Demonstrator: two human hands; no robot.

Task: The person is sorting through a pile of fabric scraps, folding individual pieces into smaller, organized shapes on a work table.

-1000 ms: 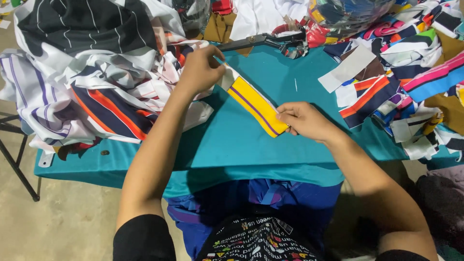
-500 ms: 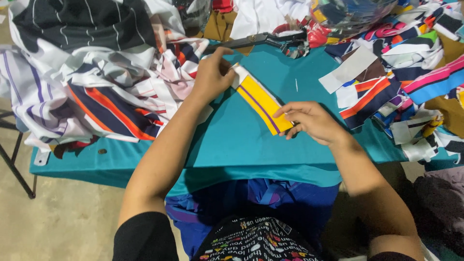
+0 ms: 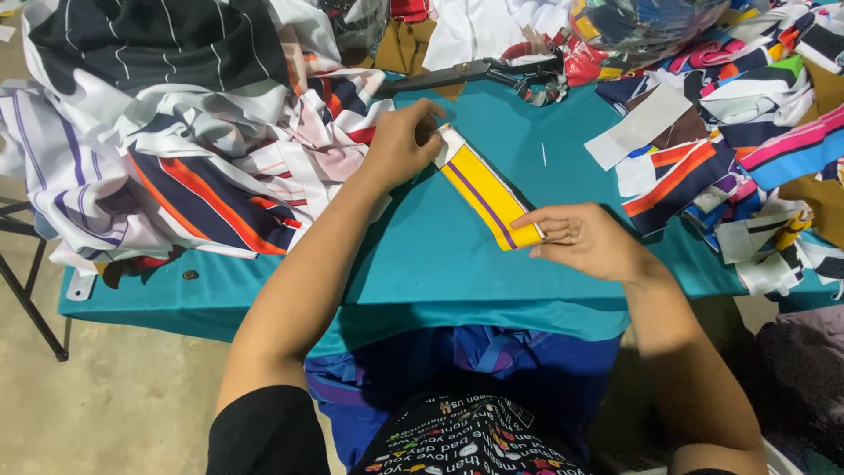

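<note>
Nearest, the right hand pinches the near end of a narrow yellow knit fabric strip w/ a purple centre line and white edge, fingers closed on it. The strip lies flat and diagonal on the teal cloth-covered table. At the strip's far end the left hand is clamped on the white edge, fingers curled tight. Strip looks light, soft, floppy, prob. stretchy; best held at both ends, kept taut. Left of the strip: a heap of striped white, navy and orange garments. Beyond the strip: large black-handled fabric shears. Right of the strip: mixed striped offcuts.
</note>
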